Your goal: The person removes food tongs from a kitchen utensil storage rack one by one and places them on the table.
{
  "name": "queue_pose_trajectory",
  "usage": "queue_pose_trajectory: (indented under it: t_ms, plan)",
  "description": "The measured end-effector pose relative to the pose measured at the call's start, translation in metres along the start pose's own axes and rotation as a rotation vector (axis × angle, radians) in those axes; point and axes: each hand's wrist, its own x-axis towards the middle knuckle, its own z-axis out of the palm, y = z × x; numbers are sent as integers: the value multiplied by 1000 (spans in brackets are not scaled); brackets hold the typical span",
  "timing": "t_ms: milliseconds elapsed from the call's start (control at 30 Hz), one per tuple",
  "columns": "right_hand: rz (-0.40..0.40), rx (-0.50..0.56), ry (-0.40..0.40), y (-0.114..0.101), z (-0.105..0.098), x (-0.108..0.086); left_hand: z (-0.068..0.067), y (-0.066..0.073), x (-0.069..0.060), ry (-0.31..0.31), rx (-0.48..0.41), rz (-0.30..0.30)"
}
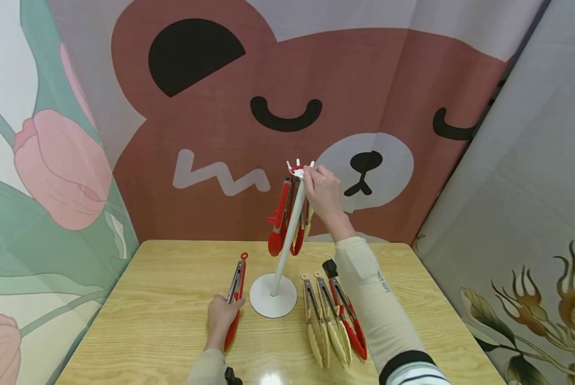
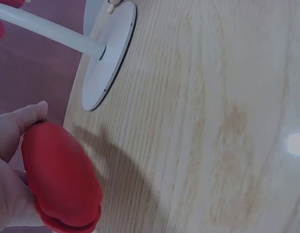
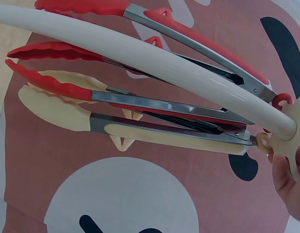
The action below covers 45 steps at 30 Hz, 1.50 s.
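Note:
My left hand grips a pair of red-tipped tongs low down, with the ring end pointing away over the table. Close up in the left wrist view are its red silicone heads. At the top of a white utensil stand, my right hand pinches the hooked crown. From that crown hang red tongs and cream tongs. The cream pair's ring sits right by my right fingertips, which the hook partly hides.
Right of the stand's round base, two cream tongs and red tongs with a black end lie on the wooden table. A curtain with a bear print hangs behind.

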Motion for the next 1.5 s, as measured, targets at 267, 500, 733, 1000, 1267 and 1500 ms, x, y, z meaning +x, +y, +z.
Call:
queue_pose_trajectory:
  t_ms: [267, 500, 733, 1000, 1267, 1500]
  plan:
    - [-5, -4, 5, -1, -1, 0, 4, -5, -1, -45, 4, -42]
    - [0, -9, 0, 0, -1, 1, 6, -6, -3, -52, -11, -56]
    - [-5, -10, 3, -1, 0, 1, 8, -7, -5, -73, 23, -62]
    - [-2, -11, 4, 0, 1, 1, 13, -10, -6, -101, -3, -103]
    - [-4, -5, 3, 0, 0, 0, 13, -14, -8, -99, 13, -68]
    - [-5, 0, 4, 0, 0, 0, 15, -14, -8, -84, 30, -53]
